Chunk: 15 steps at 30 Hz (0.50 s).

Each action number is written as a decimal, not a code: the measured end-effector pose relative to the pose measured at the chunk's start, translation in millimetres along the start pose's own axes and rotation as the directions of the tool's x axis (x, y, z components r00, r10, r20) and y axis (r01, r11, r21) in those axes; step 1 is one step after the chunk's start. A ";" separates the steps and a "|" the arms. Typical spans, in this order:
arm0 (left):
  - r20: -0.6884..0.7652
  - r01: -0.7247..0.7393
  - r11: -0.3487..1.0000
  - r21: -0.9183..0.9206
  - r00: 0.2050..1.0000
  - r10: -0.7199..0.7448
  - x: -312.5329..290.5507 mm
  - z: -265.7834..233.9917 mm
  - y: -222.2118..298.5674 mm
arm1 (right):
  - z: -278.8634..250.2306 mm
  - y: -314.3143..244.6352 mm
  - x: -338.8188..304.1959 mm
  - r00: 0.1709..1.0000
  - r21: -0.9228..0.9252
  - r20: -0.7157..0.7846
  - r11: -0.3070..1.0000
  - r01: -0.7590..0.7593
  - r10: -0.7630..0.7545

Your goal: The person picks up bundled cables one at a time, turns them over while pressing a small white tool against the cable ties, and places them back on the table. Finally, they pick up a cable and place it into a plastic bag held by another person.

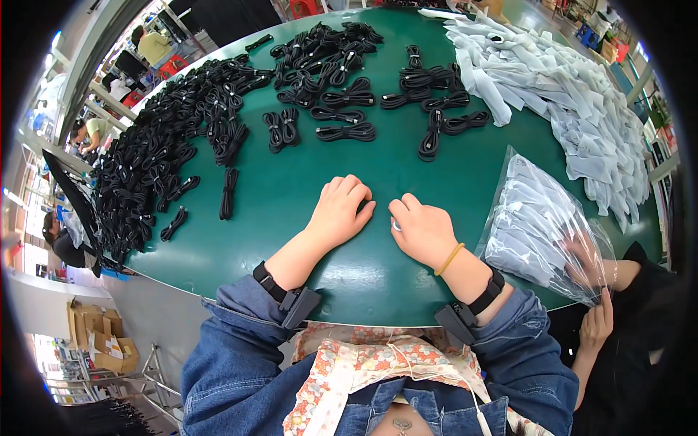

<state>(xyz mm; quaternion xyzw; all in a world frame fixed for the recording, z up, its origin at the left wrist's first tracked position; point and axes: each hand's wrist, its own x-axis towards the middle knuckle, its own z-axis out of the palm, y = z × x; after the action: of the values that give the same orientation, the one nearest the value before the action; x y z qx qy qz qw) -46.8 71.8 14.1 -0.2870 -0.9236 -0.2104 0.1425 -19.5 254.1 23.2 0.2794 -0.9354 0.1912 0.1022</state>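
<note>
My left hand (340, 211) rests palm down on the green tabletop (291, 269), its fingers curled under and the thumb pointing inward. A short gap separates it from my right hand (425, 234), which is closed in a loose fist on the table. A small pale ring-like spot shows at its curled fingers. No cable or bag shows in either hand. Beyond them lie bundled black cables, among them a tied pair (281, 130), a flat bundle (345, 131) and an upright one (430, 136). A single bundle (228, 193) lies left of my left hand.
A large heap of black cable bundles (156, 138) covers the left side. Pale translucent sleeves (567, 102) pile up at the far right. Beside my right arm, another person's hands (596, 320) hold a clear bag (531, 218) packed with pale sleeves. Cardboard boxes (102, 338) stand on the left.
</note>
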 end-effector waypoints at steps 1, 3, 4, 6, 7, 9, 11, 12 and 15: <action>0.020 0.005 1.000 -0.013 1.000 -0.005 0.3 -1.0 -0.1 | -0.1 -0.1 -1.0 1.000 0.009 -0.003 1.000 -0.003 0.003; 0.061 0.015 0.999 -0.042 0.998 -0.013 3.6 -3.4 -0.4 | -0.6 0.7 -2.7 1.000 0.027 -0.009 1.000 -0.011 0.012; 0.063 0.009 0.999 -0.038 0.998 -0.007 7.4 -4.3 -2.2 | -1.1 1.2 -2.9 1.000 0.028 -0.015 0.999 -0.014 0.015; 0.093 -0.022 0.999 0.027 0.995 0.019 22.4 -7.5 -7.9 | -2.3 1.7 -2.8 1.000 0.043 -0.009 0.999 -0.018 0.018; 0.109 -0.039 0.998 0.056 0.993 0.033 31.9 -7.3 -10.8 | -2.8 2.6 -3.4 1.000 0.050 -0.004 0.999 -0.023 0.023; 0.062 -0.065 0.989 0.130 0.996 0.057 55.4 -6.7 -20.1 | -2.3 4.1 -3.7 1.000 0.063 -0.007 0.998 -0.026 0.026; 0.015 -0.086 0.976 0.201 0.996 0.085 84.5 -4.6 -34.5 | -1.4 4.8 -4.0 1.000 0.088 -0.004 0.996 -0.019 0.020; -0.047 -0.025 0.970 0.243 0.998 0.038 100.0 -1.7 -45.6 | -1.1 3.9 -3.4 1.000 0.086 -0.007 0.996 -0.023 0.024; -0.161 0.104 0.931 0.349 0.986 -0.050 138.4 11.1 -67.8 | -3.4 4.7 -4.1 0.999 0.101 0.020 0.995 -0.028 0.027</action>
<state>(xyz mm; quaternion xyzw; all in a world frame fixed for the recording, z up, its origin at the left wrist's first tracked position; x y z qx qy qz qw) -198.3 91.4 36.8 -0.2032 -0.9437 -0.0660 0.2524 -18.4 261.1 23.7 0.2730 -0.9292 0.2370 0.0767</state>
